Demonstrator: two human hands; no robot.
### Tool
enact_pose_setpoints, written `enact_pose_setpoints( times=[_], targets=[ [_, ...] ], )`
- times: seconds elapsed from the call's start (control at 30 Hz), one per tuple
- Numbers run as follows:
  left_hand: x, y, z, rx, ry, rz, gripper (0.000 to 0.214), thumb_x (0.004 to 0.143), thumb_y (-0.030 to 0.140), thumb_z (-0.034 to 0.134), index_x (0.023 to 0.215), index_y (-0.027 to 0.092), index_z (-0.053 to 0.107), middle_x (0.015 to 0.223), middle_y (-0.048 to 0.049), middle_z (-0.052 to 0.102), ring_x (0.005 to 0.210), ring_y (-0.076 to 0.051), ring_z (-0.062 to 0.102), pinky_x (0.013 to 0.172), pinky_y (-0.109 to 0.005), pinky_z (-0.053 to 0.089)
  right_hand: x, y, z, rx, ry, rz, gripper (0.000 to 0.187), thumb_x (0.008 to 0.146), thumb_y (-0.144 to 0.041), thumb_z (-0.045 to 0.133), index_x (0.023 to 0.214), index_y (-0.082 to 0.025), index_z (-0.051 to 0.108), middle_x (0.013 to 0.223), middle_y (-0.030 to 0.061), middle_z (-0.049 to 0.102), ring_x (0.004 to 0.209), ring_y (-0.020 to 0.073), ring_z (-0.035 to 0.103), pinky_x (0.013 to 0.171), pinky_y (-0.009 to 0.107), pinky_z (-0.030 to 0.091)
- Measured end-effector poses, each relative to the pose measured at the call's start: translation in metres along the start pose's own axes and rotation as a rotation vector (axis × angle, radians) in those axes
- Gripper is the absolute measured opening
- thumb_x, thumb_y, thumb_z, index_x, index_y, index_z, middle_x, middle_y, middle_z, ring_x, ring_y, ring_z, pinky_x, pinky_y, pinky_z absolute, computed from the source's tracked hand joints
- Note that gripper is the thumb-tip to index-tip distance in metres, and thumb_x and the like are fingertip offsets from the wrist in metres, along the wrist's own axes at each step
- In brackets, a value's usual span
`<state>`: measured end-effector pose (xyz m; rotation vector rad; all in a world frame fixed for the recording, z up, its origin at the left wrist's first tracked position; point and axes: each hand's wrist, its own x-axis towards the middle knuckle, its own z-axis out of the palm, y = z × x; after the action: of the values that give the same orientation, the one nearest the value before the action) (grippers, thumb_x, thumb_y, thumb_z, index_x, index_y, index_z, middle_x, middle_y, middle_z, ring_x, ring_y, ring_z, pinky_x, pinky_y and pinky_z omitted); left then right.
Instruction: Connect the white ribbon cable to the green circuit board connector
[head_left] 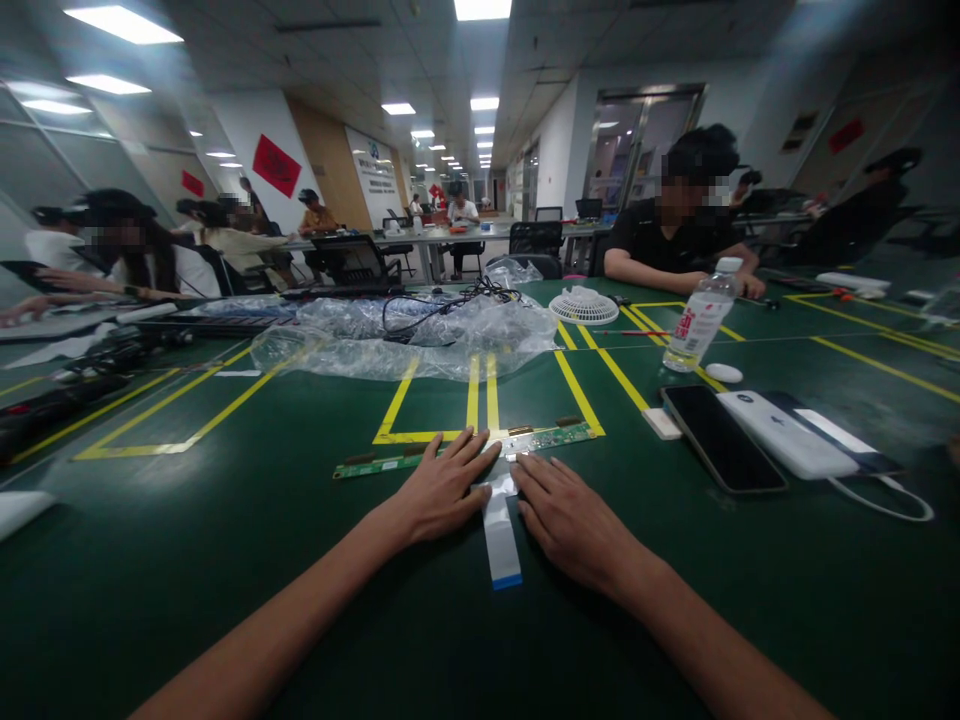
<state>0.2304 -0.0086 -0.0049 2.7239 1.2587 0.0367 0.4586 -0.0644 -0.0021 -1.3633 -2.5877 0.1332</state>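
Note:
A long narrow green circuit board [547, 437] lies across the dark green table, over yellow tape lines. A white flat ribbon cable [501, 540] with a blue end runs from the board's middle toward me. My left hand [442, 487] lies flat on the table with fingers spread, fingertips touching the board just left of the cable. My right hand [564, 515] lies flat to the cable's right, fingers stretched toward the board's connector. Neither hand holds anything.
A black phone [721, 437] and a white power bank [784, 433] with cable lie at right. A water bottle [699, 318], small white fan [584, 305] and crumpled clear plastic [420, 335] sit farther back. A person in black sits across the table; others sit at left.

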Motion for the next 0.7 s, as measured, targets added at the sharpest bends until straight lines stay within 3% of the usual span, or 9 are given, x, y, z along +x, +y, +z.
enact_pose_setpoints(
  times=[0.33, 0.7],
  targets=[
    [-0.0007, -0.0001, 0.0002, -0.014, 0.009, 0.004, 0.062, 0.102, 0.050, 0.033, 0.158, 0.030, 0.014, 0.165, -0.0052, 0.011, 0.151, -0.031, 0.008, 0.117, -0.063, 0.010, 0.0004, 0.0020, -0.0003, 0.012, 0.025, -0.014, 0.049, 0.102, -0.030, 0.038, 0.146, -0.010, 0.046, 0.151, 0.0152, 0.044, 0.141, 0.0273, 0.037, 0.117, 0.047, 0.029],
    [-0.0001, 0.0059, 0.0028, -0.045, 0.098, -0.042, 0.057, 0.102, 0.049, 0.034, 0.155, 0.029, 0.027, 0.163, -0.0062, 0.024, 0.150, -0.029, 0.018, 0.118, -0.060, 0.013, 0.0060, -0.0027, 0.0045, 0.057, 0.149, 0.040, 0.044, 0.095, -0.022, 0.049, 0.137, -0.012, 0.055, 0.142, 0.0157, 0.054, 0.133, 0.0275, 0.045, 0.114, 0.046, 0.033]
  ],
)
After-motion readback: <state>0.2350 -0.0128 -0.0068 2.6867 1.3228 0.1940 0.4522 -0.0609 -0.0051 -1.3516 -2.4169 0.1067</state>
